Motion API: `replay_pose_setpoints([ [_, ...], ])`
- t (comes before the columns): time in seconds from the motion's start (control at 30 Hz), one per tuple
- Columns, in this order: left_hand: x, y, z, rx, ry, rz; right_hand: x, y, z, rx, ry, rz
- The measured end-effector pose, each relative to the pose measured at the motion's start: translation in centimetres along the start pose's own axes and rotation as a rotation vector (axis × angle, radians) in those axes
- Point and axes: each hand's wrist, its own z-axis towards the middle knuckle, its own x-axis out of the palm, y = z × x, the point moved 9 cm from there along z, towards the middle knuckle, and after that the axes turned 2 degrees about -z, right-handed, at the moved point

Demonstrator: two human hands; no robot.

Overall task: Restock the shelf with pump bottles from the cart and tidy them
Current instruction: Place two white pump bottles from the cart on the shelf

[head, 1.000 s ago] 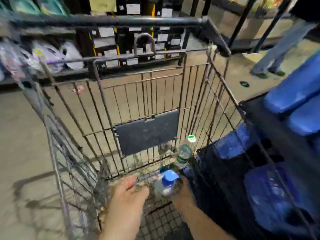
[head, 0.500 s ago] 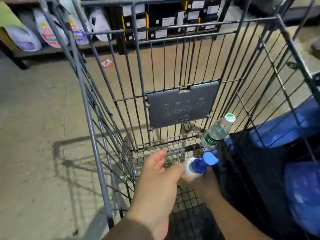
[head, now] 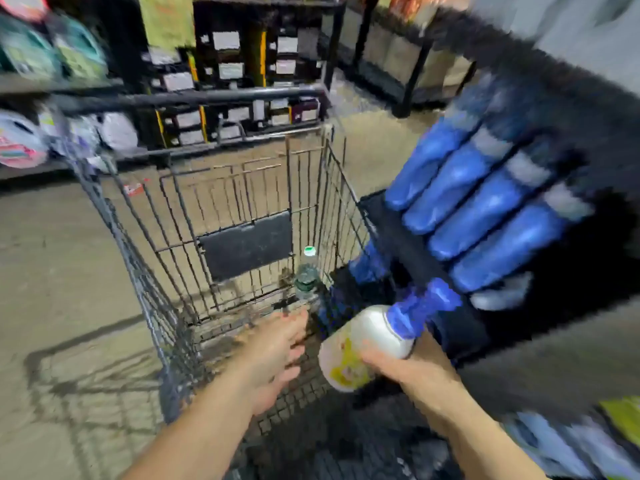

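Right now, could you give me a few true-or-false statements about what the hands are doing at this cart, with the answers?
1. The right hand grips a white pump bottle with a blue pump top. True.
2. The left hand holds a second bottle. False: it is open and holds nothing.
3. A clear water bottle with a white cap stands in the cart. True.
4. The shelf on the right holds red bottles. False: blue bottles lie there.

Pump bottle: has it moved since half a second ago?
Yes. The pump bottle, gripped by the right hand, has lifted off the cart floor and swung right, away from the water bottle.
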Motion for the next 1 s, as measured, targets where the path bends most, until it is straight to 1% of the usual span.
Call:
replay_pose_setpoints([
  [0.03,2.2,0.4,-1.7,-0.061,0.053,-0.053,-2.8,1.3,-2.3,-0.016,-0.057,-0.010],
  [0.1,7.3,0.8,-5.4,-0.168,0.209,-0.140,-7.4,4.1,-7.0,-0.051,-0.126,-0.036],
  [0.17,13.0,0.8,-9.1,-0.222,0.379,-0.204,-12.3,6.9,-11.8,-0.095,-0.225,-0.045],
  [0.23,18.7,0.3,-13.0,-0.258,0.537,-0.197,-16.7,9.7,-16.7,-0.139,-0.291,0.012],
  [0.3,24.3,-0.4,-17.0,-0.279,0.697,-0.170,-20.6,11.9,-21.5,-0.162,-0.355,0.012],
  [0.37,29.6,-0.8,-20.9,-0.272,0.846,-0.115,-24.6,13.7,-26.4,-0.194,-0.476,0.005],
  [0.4,31.9,-0.8,-22.6,-0.264,0.892,-0.090,-26.2,14.6,-28.7,-0.207,-0.537,-0.009],
  [0.5,37.2,-0.8,-26.4,-0.227,0.947,0.007,-30.7,16.2,-34.1,-0.196,-0.701,-0.062],
  [0.6,42.1,-1.5,-30.0,-0.187,1.080,0.034,-34.3,18.1,-37.7,-0.197,-0.837,-0.100],
  [0.67,44.9,-2.5,-31.2,-0.142,1.114,0.024,-36.6,19.6,-38.2,-0.228,-0.893,-0.090],
  [0.7,45.9,-3.2,-31.2,-0.100,1.105,0.035,-37.7,20.4,-38.0,-0.242,-0.924,-0.087],
  [0.8,47.3,-5.1,-30.0,0.032,0.989,0.059,-40.7,21.9,-37.1,-0.249,-1.021,-0.105],
  [0.9,47.1,-6.0,-28.8,0.047,0.939,0.028,-43.3,21.7,-35.3,-0.224,-1.105,-0.069],
  [1.0,46.5,-6.2,-27.6,0.046,0.928,0.025,-45.0,20.0,-32.8,-0.116,-1.137,-0.063],
])
